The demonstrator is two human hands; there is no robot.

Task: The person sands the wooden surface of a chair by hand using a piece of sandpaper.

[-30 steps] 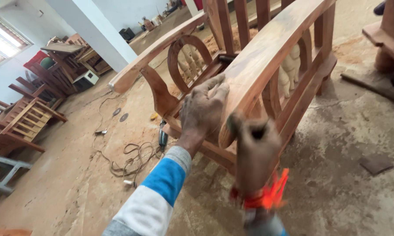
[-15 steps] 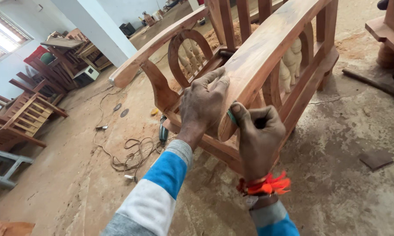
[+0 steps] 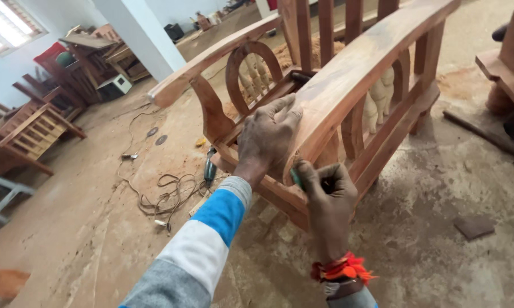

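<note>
Since a moment ago, my right hand [image 3: 328, 197] has crept up to the wooden armrest [image 3: 348, 85], fingers pinching a small green tool (unclear kind) [image 3: 296, 178] at its front end; left hand [image 3: 268, 137] lies flat beside. Smoothing looks unfinished.

You are seeing no clear label, sign or screen anywhere; one doubtful item only: a small white box [image 3: 115, 85] is sitting on the floor at the far left, just beside the stacked wooden furniture [image 3: 86, 63], well apart from your left hand [image 3: 268, 134]; it is showing a squarish shape, white sides, a darker front; package or appliance, it is staying too small to tell.
</note>
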